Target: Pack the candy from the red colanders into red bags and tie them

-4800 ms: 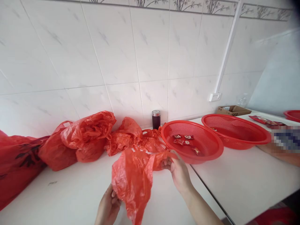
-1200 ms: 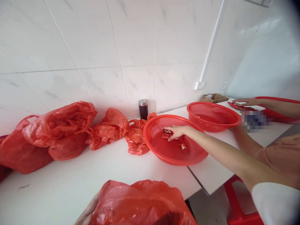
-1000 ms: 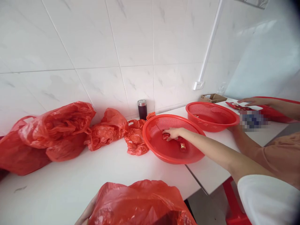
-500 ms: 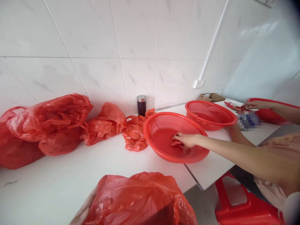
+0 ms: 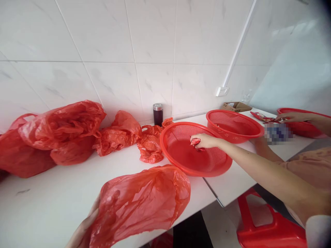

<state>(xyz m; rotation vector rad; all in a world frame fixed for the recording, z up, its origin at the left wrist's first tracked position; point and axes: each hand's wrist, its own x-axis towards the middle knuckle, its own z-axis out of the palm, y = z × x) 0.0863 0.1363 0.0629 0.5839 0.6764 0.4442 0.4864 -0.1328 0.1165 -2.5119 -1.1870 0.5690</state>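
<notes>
At the lower left, my left hand [image 5: 84, 225] grips the side of a thin red plastic bag [image 5: 141, 198]. The bag is partly spread and tilted over the front of the white table [image 5: 59, 198]; its film hides my fingertips. My right hand is out of sight. Just beyond the bag stands a red perforated basket [image 5: 184, 160]. From the right, another person's hand [image 5: 205, 141] reaches into this basket and holds a small red-and-white wrapped item [image 5: 195, 142].
Crumpled red bags [image 5: 62, 132] lie along the wall at the left. Behind the basket stands a dark flask [image 5: 158, 115]. A second red basket [image 5: 234, 129], a cardboard box [image 5: 236, 106] and other hands [image 5: 294, 117] are farther right. A red stool [image 5: 269, 224] stands below the table.
The plastic bag has moved up and left, fuller in view, with more of my left hand showing. The other person's hand has risen slightly inside the basket. The view has shifted a little.
</notes>
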